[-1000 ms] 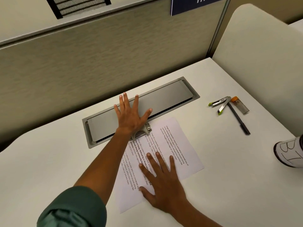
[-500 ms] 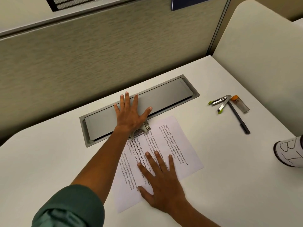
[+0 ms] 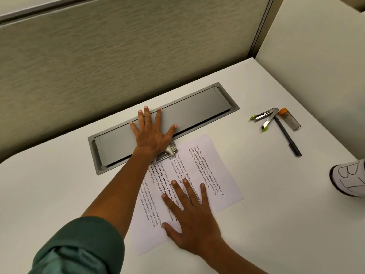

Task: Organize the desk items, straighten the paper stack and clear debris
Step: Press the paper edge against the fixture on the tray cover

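A stack of printed paper sheets (image 3: pixel 209 169) lies skewed on the white desk (image 3: pixel 49 194), fanned a little so text columns overlap. A metal clip (image 3: pixel 167 153) sits at its top edge. My right hand (image 3: pixel 189 218) lies flat on the lower part of the sheets, fingers spread. My left hand (image 3: pixel 151 133) rests flat with fingers apart on the grey cable-tray lid (image 3: pixel 197 113), its wrist over the clip. At the right lie an opened stapler (image 3: pixel 264 119), a dark pen (image 3: pixel 288 139) and a clear lead case with an orange cap (image 3: pixel 290 121).
A fabric cubicle partition (image 3: pixel 118 56) stands behind the desk and a pale panel (image 3: pixel 316 56) closes the right side. A white cup with black line drawings (image 3: pixel 349 178) lies at the right edge of the desk.
Both hands stay flat in nearly the same places; the left hand has shifted slightly farther onto the grey lid. The papers have not visibly moved.
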The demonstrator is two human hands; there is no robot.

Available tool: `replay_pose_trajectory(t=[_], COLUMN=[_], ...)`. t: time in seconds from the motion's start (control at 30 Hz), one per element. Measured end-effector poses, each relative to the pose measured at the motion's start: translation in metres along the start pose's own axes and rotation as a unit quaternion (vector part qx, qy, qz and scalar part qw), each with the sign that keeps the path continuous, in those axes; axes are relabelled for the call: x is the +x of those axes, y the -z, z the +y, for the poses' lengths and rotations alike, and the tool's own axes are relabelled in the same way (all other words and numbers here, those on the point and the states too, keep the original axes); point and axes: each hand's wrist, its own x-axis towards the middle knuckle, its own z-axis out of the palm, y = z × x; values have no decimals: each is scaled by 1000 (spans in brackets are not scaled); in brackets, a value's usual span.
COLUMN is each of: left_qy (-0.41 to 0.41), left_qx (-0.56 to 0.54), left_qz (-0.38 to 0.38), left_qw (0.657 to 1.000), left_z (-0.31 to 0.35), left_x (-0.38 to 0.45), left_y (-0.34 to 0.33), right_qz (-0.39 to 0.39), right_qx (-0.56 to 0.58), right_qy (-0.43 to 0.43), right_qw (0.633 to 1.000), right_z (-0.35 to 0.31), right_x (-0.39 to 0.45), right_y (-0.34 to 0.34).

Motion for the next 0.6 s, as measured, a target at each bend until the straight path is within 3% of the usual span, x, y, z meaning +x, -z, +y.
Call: replay_pose_trajectory(t=[0.6], left_qy=[3], left_qx=[-2], left_qz=[-4], left_qw=[1000], left_z=[1], left_x=[1], left_y=[-3], right_qz=[-4], right_qx=[-6], right_qy=[3], right_qw=[1000], right_z=[0], right_x=[-1], right_y=[0])
